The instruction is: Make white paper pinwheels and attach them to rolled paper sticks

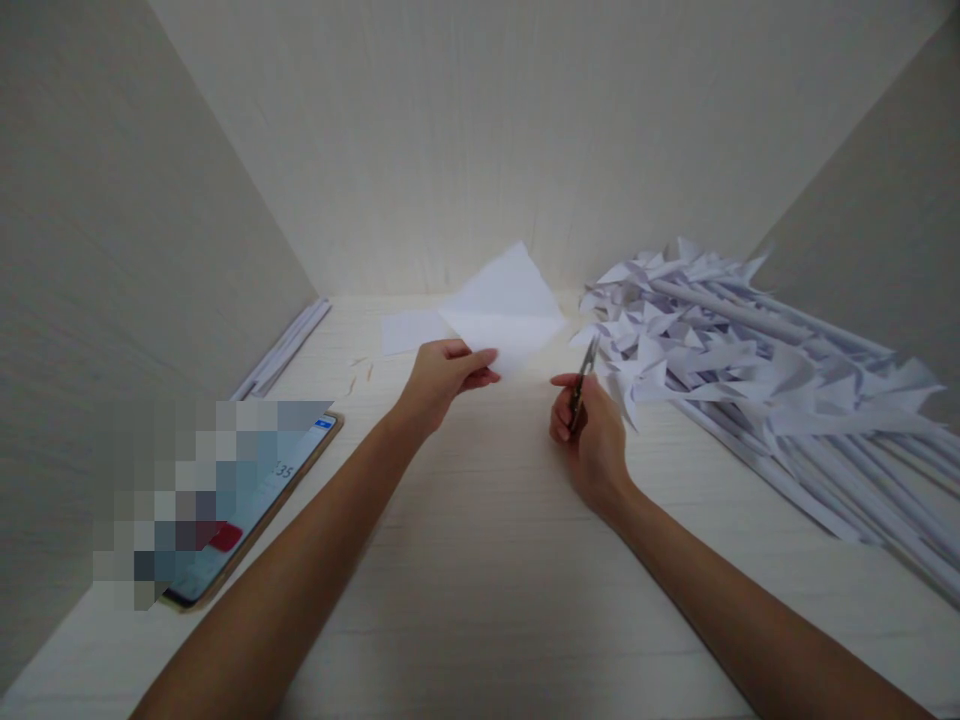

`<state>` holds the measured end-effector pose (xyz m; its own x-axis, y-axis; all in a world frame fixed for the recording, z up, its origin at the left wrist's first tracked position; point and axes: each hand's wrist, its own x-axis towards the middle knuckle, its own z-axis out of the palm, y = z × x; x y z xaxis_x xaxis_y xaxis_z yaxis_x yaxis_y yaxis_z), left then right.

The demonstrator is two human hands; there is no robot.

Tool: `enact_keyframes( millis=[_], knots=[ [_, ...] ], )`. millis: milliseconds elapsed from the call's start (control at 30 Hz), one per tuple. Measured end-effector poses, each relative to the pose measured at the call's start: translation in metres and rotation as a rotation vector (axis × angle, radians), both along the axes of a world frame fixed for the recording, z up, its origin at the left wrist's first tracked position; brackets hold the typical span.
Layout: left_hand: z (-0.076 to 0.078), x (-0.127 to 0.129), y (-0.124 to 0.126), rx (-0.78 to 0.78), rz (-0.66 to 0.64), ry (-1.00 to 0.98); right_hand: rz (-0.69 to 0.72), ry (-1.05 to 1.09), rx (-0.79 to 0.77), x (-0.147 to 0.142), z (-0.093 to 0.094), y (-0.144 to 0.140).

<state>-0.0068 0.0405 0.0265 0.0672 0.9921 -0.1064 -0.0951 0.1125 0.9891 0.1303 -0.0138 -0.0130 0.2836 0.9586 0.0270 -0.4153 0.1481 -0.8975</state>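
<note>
A white square of paper [504, 288], turned corner-up, is pinched near its lower corner by my left hand [450, 378]. A crease line runs across the sheet. To its right, my right hand [592, 430] is closed around a small pair of scissors [583, 383], blades pointing up and away from me. The scissors are apart from the paper. Behind my left hand, another white sheet [411, 331] lies flat on the table, partly covered by the held square.
Many white paper pinwheels [675, 320] on rolled paper sticks [847, 480] are heaped at the right. Several paper rolls [283, 345] lie by the left wall. A phone [277, 490], partly blurred out, rests at the left. Small scraps [352, 383] lie on the pale table [465, 560].
</note>
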Motion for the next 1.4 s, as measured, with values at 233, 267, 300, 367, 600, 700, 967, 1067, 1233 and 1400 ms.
enact_keyframes(
  millis=[233,267,300,367,600,700,967,1067,1233,1400],
  knots=[
    [0.011,0.006,-0.007,0.023,0.075,-0.070,0.351,-0.154,-0.015,-0.012,-0.004,-0.008],
    [0.012,0.006,-0.008,0.030,0.069,-0.057,0.363,-0.174,-0.011,-0.012,-0.004,-0.009],
    [0.012,0.007,-0.010,0.035,0.061,-0.052,0.371,-0.189,-0.006,-0.012,-0.003,-0.010],
    [0.010,0.009,-0.012,0.038,0.040,-0.065,0.380,-0.212,0.003,-0.012,-0.003,-0.011],
    [0.003,0.016,-0.014,0.030,-0.023,-0.134,0.376,-0.206,-0.009,-0.011,-0.001,-0.012],
    [0.002,0.018,-0.015,0.040,-0.021,-0.158,0.370,-0.186,-0.015,-0.011,-0.001,-0.011],
    [0.000,0.022,-0.017,0.048,0.003,-0.163,0.355,-0.163,-0.026,-0.010,0.000,-0.011],
    [0.000,0.022,-0.017,0.050,-0.001,-0.166,0.351,-0.156,-0.029,-0.010,0.000,-0.011],
    [-0.002,0.023,-0.018,0.039,-0.016,-0.187,0.324,-0.155,-0.055,-0.010,-0.001,-0.012],
    [-0.004,0.023,-0.017,0.030,-0.031,-0.221,0.285,-0.199,-0.050,-0.009,-0.002,-0.012]
  ],
)
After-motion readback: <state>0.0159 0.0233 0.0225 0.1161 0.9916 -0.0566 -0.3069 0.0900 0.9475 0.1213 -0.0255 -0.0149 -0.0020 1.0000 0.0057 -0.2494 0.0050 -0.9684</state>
